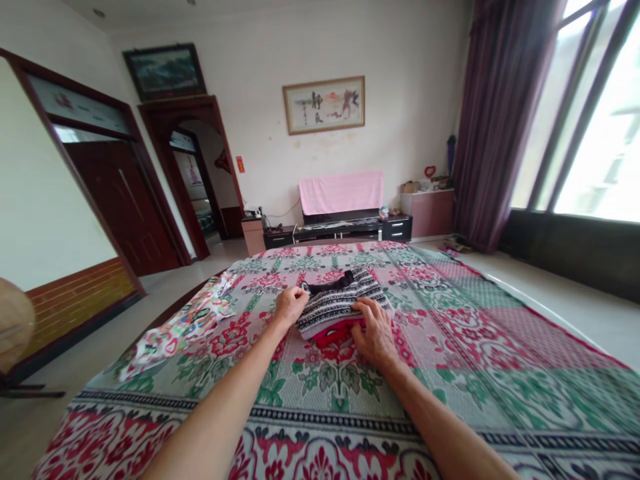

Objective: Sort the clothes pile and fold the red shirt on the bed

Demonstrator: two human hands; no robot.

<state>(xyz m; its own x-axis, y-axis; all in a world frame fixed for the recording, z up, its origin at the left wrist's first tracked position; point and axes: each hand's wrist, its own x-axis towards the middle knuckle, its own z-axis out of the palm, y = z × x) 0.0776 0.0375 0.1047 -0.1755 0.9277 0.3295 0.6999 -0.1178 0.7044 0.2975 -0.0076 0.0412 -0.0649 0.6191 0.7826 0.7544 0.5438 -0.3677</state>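
A folded black-and-white striped knit garment (333, 305) lies in a small pile in front of me. Under its near edge show a pale pink layer and a bright red and pink layer (334, 333). Across the top of the pile runs a black strap-like piece (327, 286) with a dark bunched end at its right. My left hand (291, 304) is closed in a pinch at the left end of this black piece. My right hand (376, 331) rests on the near right corner of the pile, fingers stretched over the striped knit and thumb apart by the red layer.
A large patterned cloth (475, 373) in red, green and white covers the table. A crumpled white cloth with colourful prints (183, 327) lies along its left side. Beyond stand a low black cabinet (397, 229) and a pink cloth (343, 193). A round brown object (15, 320) is at far left.
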